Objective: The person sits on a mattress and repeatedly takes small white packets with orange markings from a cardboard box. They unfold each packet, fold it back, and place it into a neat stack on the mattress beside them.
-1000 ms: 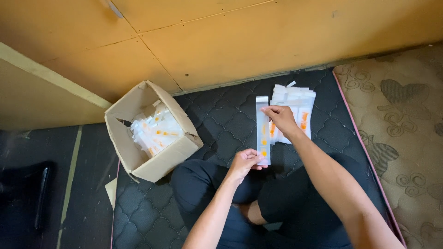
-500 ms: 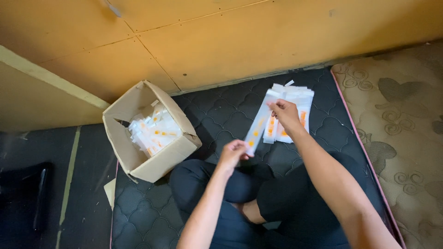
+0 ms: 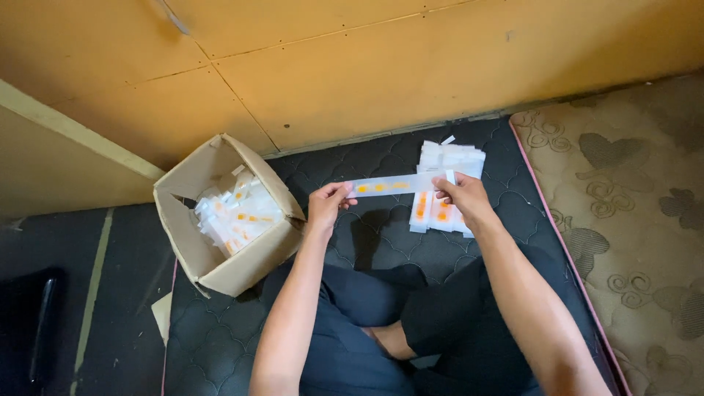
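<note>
Plastic strip (image 3: 389,185) (white, with orange marks) is stretched level between your hands. Your left hand (image 3: 326,207) pinches one end, your right hand (image 3: 463,196) the other, above the pile of packets (image 3: 447,158).

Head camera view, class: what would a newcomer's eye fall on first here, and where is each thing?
First, the long clear strip with orange marks, held level between the left hand and the right hand at centre. Behind the right hand lies a pile of similar packets on the dark quilted mat. At left stands an open cardboard box full of them.
</note>
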